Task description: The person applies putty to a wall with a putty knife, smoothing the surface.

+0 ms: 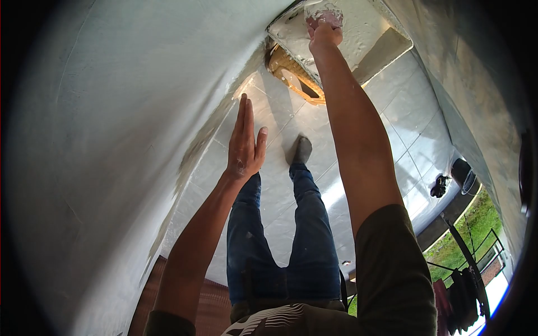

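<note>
My right hand [327,37] reaches far forward, its fingers closed around a pinkish pad [329,18] smeared with white paste. Under it lies a pale board or tray [367,28] coated with wet white material. My left hand [245,140] is held up near the lower edge of the grey-white wall [129,112], fingers stretched out and thumb apart, with nothing in it. White residue marks its wrist. Whether its fingertips touch the wall I cannot tell.
A yellow-brown support with an opening [294,78] stands below the board. Tiled floor [414,134] surrounds my sock-covered foot [302,150]. To the right are a dark bucket [463,175], a small black object [439,186] and an opening onto grass [476,218].
</note>
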Demonstrator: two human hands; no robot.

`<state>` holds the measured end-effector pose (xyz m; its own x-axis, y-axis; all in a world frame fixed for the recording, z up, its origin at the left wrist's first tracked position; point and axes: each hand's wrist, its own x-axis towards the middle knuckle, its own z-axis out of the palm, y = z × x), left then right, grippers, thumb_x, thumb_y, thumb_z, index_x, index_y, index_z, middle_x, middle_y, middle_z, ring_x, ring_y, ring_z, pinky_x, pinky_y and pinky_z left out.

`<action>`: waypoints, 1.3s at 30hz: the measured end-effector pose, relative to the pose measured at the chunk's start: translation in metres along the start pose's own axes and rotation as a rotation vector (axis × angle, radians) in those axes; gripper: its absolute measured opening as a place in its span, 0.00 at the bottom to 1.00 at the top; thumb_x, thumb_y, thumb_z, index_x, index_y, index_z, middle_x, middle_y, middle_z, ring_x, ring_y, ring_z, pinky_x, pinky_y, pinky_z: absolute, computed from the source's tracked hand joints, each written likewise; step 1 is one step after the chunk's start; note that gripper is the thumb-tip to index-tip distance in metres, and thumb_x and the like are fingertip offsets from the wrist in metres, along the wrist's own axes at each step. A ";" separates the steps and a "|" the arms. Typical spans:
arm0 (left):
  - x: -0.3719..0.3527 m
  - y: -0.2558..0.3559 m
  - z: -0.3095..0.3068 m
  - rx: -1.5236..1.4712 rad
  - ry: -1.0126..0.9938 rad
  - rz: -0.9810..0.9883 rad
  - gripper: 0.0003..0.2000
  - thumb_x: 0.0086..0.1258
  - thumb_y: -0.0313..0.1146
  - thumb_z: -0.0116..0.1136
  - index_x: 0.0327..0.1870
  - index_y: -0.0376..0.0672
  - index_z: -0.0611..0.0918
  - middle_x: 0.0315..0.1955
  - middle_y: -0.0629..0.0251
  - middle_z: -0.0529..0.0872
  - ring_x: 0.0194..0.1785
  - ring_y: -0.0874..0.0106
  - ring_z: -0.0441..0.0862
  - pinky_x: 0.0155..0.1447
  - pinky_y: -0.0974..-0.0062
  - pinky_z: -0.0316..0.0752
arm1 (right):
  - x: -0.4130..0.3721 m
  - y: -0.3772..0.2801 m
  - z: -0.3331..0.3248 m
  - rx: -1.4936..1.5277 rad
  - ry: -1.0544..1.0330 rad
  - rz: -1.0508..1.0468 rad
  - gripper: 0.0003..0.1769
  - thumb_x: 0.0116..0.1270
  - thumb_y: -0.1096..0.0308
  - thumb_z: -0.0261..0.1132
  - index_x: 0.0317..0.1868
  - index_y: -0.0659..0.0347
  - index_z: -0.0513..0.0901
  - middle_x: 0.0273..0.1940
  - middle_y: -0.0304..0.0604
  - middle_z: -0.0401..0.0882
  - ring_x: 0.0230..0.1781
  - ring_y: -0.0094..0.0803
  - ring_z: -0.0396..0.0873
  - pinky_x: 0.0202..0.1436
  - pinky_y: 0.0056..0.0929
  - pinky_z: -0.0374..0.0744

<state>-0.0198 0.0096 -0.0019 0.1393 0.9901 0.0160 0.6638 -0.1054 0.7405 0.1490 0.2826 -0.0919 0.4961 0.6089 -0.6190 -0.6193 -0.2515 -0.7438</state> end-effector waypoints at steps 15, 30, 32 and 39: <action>0.011 0.069 -0.015 0.038 0.052 0.084 0.32 0.79 0.33 0.46 0.77 0.27 0.50 0.75 0.32 0.51 0.78 0.40 0.54 0.78 0.54 0.59 | -0.057 -0.134 -0.057 0.293 -0.532 -0.120 0.10 0.74 0.79 0.55 0.53 0.61 0.76 0.44 0.44 0.82 0.49 0.42 0.85 0.60 0.41 0.83; 0.068 0.284 -0.161 0.072 0.362 0.461 0.32 0.76 0.31 0.44 0.76 0.23 0.50 0.76 0.30 0.50 0.79 0.39 0.51 0.79 0.55 0.55 | -0.303 -0.295 -0.092 0.397 -0.851 0.058 0.16 0.75 0.74 0.59 0.60 0.54 0.77 0.48 0.34 0.84 0.48 0.26 0.84 0.54 0.28 0.85; 0.065 0.311 -0.188 0.092 0.424 0.522 0.32 0.76 0.31 0.44 0.76 0.23 0.50 0.76 0.30 0.50 0.79 0.39 0.51 0.79 0.54 0.55 | -0.331 -0.311 -0.086 0.419 -0.920 0.062 0.19 0.75 0.74 0.60 0.64 0.54 0.75 0.48 0.33 0.84 0.49 0.26 0.84 0.54 0.28 0.85; 0.019 0.371 -0.302 0.154 0.658 0.757 0.32 0.77 0.33 0.43 0.76 0.23 0.50 0.75 0.30 0.50 0.78 0.38 0.51 0.79 0.53 0.55 | -0.461 -0.342 -0.052 0.438 -1.144 -0.003 0.20 0.74 0.74 0.60 0.65 0.53 0.74 0.51 0.34 0.83 0.50 0.26 0.84 0.54 0.27 0.86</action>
<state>0.0068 0.0171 0.4759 0.1613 0.5079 0.8462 0.6630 -0.6909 0.2883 0.1637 0.0487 0.4348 -0.1861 0.9746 0.1247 -0.8808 -0.1092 -0.4607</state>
